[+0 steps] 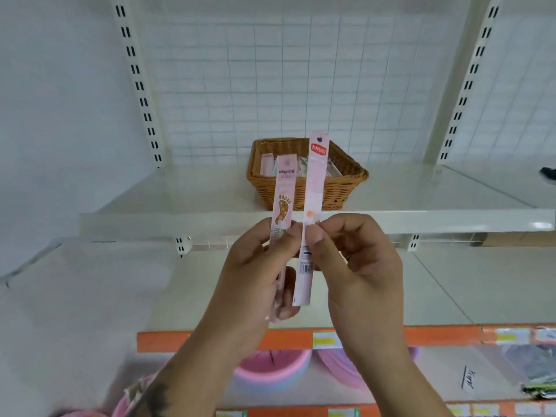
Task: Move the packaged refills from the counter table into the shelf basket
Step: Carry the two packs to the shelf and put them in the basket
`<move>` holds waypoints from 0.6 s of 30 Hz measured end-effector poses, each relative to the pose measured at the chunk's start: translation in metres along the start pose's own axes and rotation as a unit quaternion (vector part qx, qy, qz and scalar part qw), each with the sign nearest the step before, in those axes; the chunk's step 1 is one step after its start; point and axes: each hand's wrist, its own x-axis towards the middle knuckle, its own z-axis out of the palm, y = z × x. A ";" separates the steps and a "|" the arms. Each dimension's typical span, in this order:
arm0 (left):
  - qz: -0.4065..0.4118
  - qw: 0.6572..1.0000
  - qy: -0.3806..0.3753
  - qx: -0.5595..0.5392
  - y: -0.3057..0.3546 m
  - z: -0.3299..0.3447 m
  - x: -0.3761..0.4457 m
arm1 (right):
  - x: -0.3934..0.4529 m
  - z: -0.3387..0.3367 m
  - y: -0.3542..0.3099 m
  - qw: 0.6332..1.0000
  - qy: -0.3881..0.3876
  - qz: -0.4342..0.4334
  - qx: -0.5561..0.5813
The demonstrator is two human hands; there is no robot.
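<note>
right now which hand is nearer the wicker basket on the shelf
Neither clearly. The left hand and right hand are raised side by side below and in front of the wicker basket, each pinching an upright pink refill pack; the right one's taller pack overlaps the basket's front.

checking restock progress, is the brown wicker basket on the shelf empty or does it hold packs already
Not empty: the brown wicker basket already holds several pale pink packs leaning inside.

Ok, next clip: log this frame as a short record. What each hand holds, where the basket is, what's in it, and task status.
left hand: grips one pink refill pack, upright
right hand: pinches a second, longer pink pack, upright
basket: wicker, on the upper white shelf, behind the packs
basket contents: several similar packs already inside
status: both held packs not yet in the basket
</note>
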 end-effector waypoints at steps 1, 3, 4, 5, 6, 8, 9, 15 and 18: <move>0.003 1.000 -0.010 -0.003 0.002 -0.001 0.008 | 0.007 0.003 0.000 1.000 0.001 -0.002 -0.006; 0.012 1.000 -0.027 0.000 0.006 -0.004 0.023 | 0.020 0.007 0.000 1.000 0.005 -0.002 -0.024; 0.018 0.999 -0.033 0.005 0.008 -0.006 0.031 | 0.027 0.008 0.001 0.999 0.006 -0.005 -0.039; 0.023 0.999 -0.036 0.009 0.011 -0.008 0.040 | 0.034 0.010 -0.001 0.999 0.004 -0.009 -0.053; 0.029 0.999 -0.036 0.014 0.015 -0.010 0.047 | 0.041 0.011 -0.003 0.998 0.000 -0.014 -0.065; 0.050 0.998 -0.037 0.025 0.021 -0.014 0.062 | 0.055 0.012 -0.009 0.996 -0.018 -0.026 -0.080; 0.064 0.997 -0.036 0.033 0.025 -0.014 0.069 | 0.063 0.012 -0.014 0.996 -0.027 -0.029 -0.079; 0.123 0.990 0.000 0.067 0.042 -0.010 0.097 | 0.096 0.013 -0.040 0.993 -0.075 -0.001 -0.086; 0.121 0.990 0.008 0.073 0.049 -0.007 0.104 | 0.114 0.012 -0.051 0.985 -0.065 0.000 -0.161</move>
